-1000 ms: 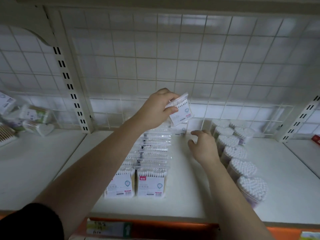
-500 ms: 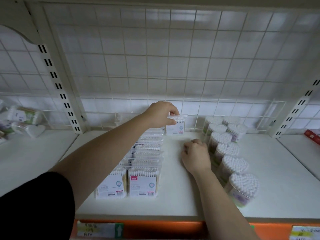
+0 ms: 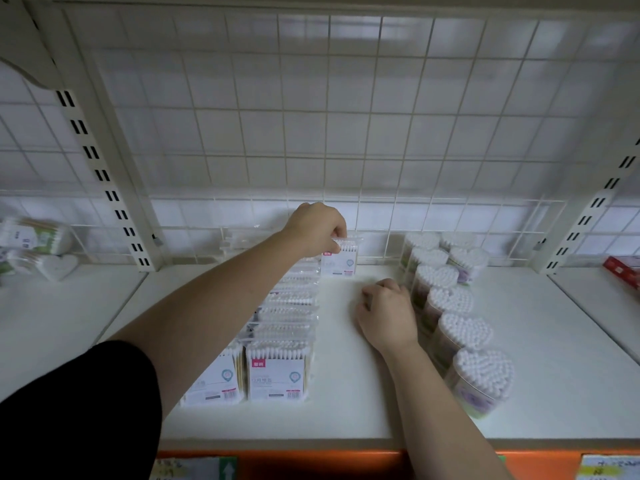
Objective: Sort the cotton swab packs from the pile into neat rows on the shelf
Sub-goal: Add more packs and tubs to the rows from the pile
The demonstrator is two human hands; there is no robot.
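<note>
Left grip (image 3: 317, 230): grasping cotton swab pack (image 3: 341, 259), fingers pinching its top edge. Pack upright at rear of shelf (image 3: 363, 403), just before wire grid (image 3: 311, 133), beside right of rear end of two rows of packs (image 3: 284, 323).
Right grip (image 3: 386, 313): clenched, fingers curled under, resting on shelf between rows and line of heart-shaped tubs (image 3: 460, 327).
Rows run front to back, labels facing front.
Loose packs (image 3: 34, 237) on adjoining shelf, far left.
Black sleeve (image 3: 76, 410) on left arm.
</note>
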